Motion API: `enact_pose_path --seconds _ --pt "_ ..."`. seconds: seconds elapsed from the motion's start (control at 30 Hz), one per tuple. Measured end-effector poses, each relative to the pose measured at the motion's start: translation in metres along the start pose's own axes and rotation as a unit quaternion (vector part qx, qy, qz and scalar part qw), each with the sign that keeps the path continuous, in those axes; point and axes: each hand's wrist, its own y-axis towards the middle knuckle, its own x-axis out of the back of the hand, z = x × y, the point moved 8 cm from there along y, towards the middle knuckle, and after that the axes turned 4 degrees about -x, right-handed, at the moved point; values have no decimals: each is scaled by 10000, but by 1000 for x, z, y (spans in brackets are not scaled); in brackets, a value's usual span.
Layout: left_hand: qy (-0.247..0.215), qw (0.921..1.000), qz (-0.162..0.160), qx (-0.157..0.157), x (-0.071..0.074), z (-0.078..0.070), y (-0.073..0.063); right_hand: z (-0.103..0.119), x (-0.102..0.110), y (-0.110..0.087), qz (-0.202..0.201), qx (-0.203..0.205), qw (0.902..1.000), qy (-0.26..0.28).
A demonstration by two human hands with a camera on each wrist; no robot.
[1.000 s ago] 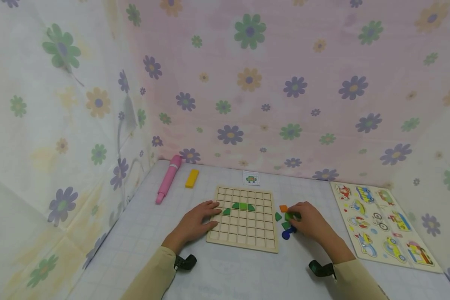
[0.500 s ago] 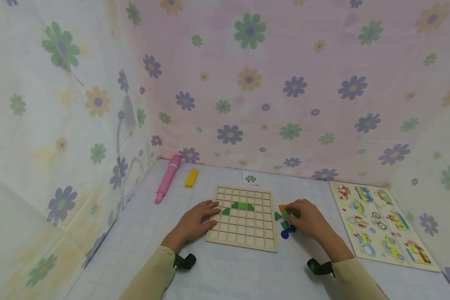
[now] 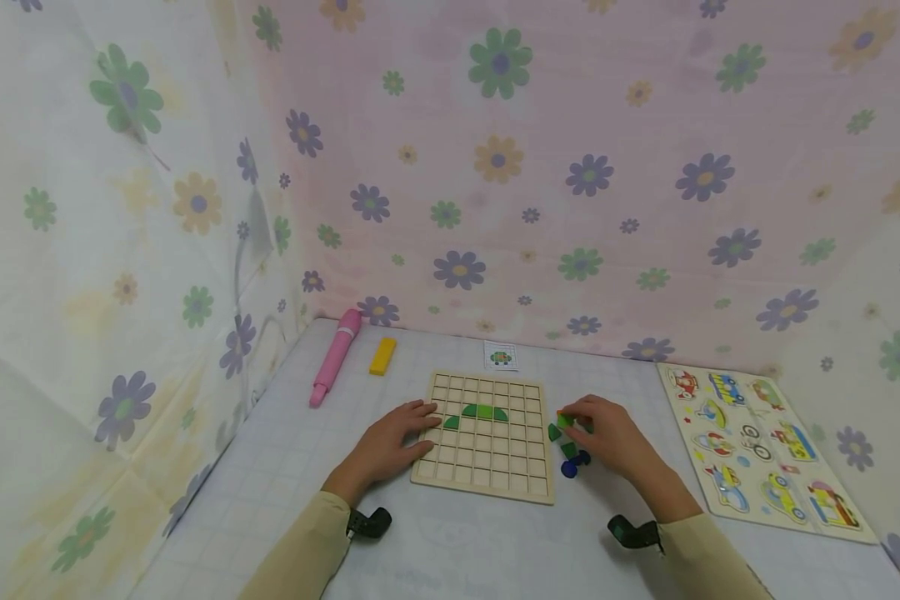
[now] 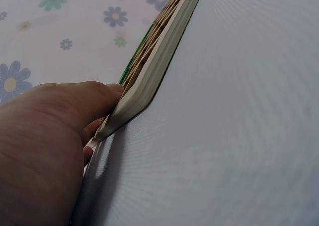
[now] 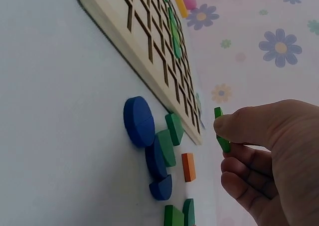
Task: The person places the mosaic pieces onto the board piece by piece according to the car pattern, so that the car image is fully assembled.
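Note:
The wooden grid board [image 3: 487, 467] lies on the table with several green pieces in its upper cells, among them a light green square [image 3: 485, 411]. My left hand [image 3: 384, 443] rests on the board's left edge, its fingers extended and spread; the left wrist view shows the thumb touching the edge. Right of the board, my right hand [image 3: 609, 433] pinches a light green piece [image 5: 224, 144] between thumb and fingers, held above the table. Below it lie blue rounded pieces [image 5: 139, 122], dark green pieces [image 5: 166, 147], an orange piece [image 5: 188, 167] and another green piece [image 5: 173, 216].
A small pattern card [image 3: 501, 356] lies behind the board. Toward the back left are a pink pen-shaped object [image 3: 336, 358] and a yellow block [image 3: 382, 357]. A picture puzzle board [image 3: 767, 454] sits on the right. Flowered cloth walls [image 3: 540, 242] enclose the table.
My right hand has lifted a light green piece from the loose pieces and shifted slightly left toward the board. The left hand stays on the board's edge.

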Motion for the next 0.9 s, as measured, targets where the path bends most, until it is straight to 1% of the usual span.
enact_pose_path --seconds 0.23,0.53,0.7,0.9 --pt "-2 10000 -40 -27 2 -2 0 11 2 4 -88 149 9998 94" --pt "-6 10000 -42 3 1 -1 -1 27 1 12 -11 191 9996 227" --pt "-22 10000 -69 -12 1 0 -1 38 -1 15 -5 365 9989 290" --pt "-26 10000 -46 -28 0 1 0 51 -5 18 -19 633 9977 246"
